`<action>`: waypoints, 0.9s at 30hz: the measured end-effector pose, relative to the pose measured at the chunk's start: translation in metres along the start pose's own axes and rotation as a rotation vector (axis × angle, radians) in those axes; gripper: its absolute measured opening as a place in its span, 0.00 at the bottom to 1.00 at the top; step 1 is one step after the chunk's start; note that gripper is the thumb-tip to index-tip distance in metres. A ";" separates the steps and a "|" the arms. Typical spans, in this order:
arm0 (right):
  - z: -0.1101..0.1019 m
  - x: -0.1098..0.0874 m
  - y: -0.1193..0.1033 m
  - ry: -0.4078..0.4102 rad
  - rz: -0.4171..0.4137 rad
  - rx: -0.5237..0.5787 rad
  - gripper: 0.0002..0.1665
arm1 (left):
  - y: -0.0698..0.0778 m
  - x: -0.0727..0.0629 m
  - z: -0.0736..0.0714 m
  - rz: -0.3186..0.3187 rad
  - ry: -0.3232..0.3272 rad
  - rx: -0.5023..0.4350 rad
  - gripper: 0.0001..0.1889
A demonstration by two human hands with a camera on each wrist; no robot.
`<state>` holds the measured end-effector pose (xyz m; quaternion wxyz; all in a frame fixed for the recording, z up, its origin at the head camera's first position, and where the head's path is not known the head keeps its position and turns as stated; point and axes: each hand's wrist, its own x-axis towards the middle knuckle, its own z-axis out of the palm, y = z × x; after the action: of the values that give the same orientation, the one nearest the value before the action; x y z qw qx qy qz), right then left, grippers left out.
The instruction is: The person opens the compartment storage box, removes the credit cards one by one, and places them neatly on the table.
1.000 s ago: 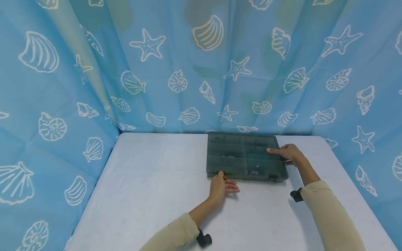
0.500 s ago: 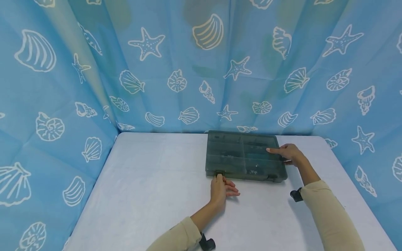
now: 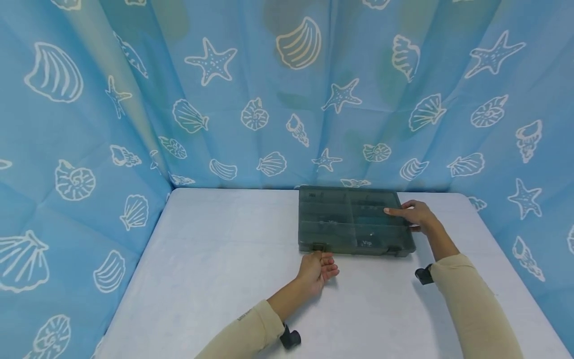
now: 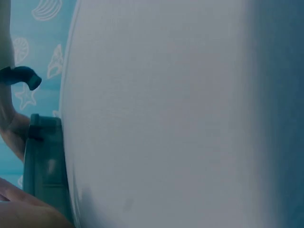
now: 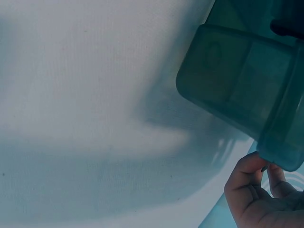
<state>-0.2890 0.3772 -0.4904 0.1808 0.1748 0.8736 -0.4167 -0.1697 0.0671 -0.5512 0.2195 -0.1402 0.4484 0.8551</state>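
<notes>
A dark green see-through compartment box (image 3: pixel 336 219) lies flat near the far edge of the table, lid down, with two latches on its front side. At its front left latch (image 3: pixel 319 247) is my left hand (image 3: pixel 314 271), thumb against the front edge and the other fingers loosely bent in the air. My right hand (image 3: pixel 414 214) grips the box's right side, thumb across the lid. In the right wrist view, the right fingers (image 5: pixel 247 173) bend to the box's corner. The left wrist view shows only part of the left hand (image 4: pixel 28 211) beside the box's side.
White cloth covers the table (image 3: pixel 215 259). A blue curtain (image 3: pixel 251 75) with shell prints hangs close behind the table and along both sides. Small dark cameras sit on both wrists, the left one (image 3: pixel 290 339) low over the table.
My left thumb has slid from the top of the box's front edge down to the latch's lower end. My right hand keeps its grip, and the box stays in place.
</notes>
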 end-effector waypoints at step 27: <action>0.001 -0.007 -0.002 0.022 0.013 0.027 0.65 | -0.057 0.030 0.132 -0.152 -0.131 0.133 0.19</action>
<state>-0.2842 0.3743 -0.4862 0.1713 0.1874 0.8688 -0.4252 -0.1732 0.2124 -0.5306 0.3214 -0.1029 0.4769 0.8116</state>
